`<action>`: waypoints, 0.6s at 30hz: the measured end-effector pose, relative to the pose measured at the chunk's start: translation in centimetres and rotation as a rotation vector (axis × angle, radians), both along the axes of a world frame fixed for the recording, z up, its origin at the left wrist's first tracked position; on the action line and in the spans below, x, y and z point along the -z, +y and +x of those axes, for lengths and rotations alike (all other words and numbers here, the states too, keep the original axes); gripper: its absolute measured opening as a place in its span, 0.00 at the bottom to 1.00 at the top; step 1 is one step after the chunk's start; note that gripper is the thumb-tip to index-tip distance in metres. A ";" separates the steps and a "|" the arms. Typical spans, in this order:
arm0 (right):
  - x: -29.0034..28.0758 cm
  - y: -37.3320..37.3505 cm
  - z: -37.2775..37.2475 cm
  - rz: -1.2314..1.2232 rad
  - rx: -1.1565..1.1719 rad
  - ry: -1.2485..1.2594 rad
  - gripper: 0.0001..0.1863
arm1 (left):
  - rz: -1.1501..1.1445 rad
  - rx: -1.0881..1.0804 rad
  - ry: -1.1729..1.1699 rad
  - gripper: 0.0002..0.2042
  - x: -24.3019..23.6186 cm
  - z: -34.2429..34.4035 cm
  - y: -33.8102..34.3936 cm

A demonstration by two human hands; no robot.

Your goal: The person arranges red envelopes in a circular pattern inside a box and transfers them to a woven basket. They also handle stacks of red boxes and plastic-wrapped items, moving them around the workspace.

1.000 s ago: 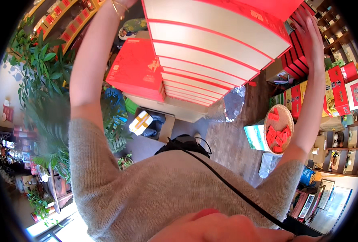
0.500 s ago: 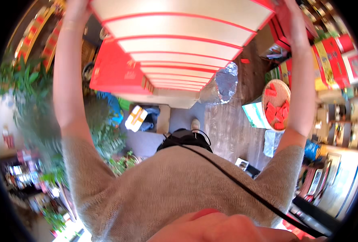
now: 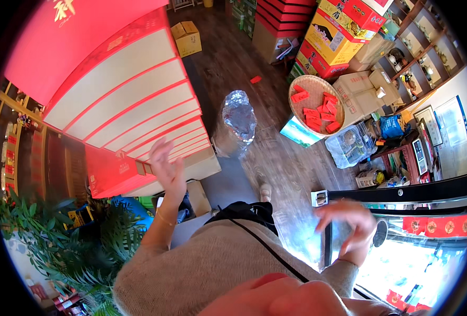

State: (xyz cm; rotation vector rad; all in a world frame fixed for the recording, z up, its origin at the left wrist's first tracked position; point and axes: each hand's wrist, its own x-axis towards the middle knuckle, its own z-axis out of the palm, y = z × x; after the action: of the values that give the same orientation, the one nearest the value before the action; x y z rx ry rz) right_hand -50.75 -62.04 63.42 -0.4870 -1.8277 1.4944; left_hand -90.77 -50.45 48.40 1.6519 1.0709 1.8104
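A tall stack of red-edged cream boxes [image 3: 133,83] rises at the left, with a red top face showing gold lettering. My left hand [image 3: 167,169] is raised in front of the stack's lower boxes, fingers apart and nothing in them. Whether it touches the boxes cannot be told. Over on the right my right hand [image 3: 350,225] is held out in the air near a dark-framed glass surface. Its fingers are loosely stretched, slightly blurred, and hold nothing.
A foil-topped container [image 3: 237,118] stands on the wooden floor beside the stack. Further right is a round woven tray [image 3: 303,87] with red packets. A clear plastic bin [image 3: 351,146] sits nearby. Stacked cartons [image 3: 325,42] line the far right; a leafy plant [image 3: 59,237] fills the left.
Both hands have come away from the sides of the stack's upper part and dropped lower, apart from each other. The view has turned right, so the stack now lies further left.
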 end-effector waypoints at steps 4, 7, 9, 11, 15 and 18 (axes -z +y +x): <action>-2.1 -0.5 1.0 0.117 -0.307 0.124 0.33 | 0.069 0.169 0.094 0.15 0.6 9.2 2.9; -1.9 1.3 5.5 0.259 -0.396 0.182 0.29 | 0.119 0.175 0.203 0.14 0.9 16.6 3.9; -2.0 3.5 9.7 0.339 -0.441 0.232 0.16 | 0.097 0.176 0.289 0.13 2.1 20.8 4.6; -1.3 6.1 14.2 0.388 -0.522 0.311 0.09 | 0.029 0.156 0.434 0.13 5.3 24.2 4.8; 0.1 10.4 19.8 0.335 -0.626 0.458 0.11 | -0.402 0.130 0.348 0.15 16.9 27.1 3.1; 1.4 14.1 22.9 0.179 -0.662 0.513 0.15 | -0.605 0.012 0.346 0.15 23.7 27.5 0.8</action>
State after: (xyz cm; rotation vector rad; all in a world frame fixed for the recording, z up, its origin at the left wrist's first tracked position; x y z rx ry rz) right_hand -27.90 -47.94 62.05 0.6023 -1.7408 1.6382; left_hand -63.30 -49.64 24.75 1.5928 1.5586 1.0451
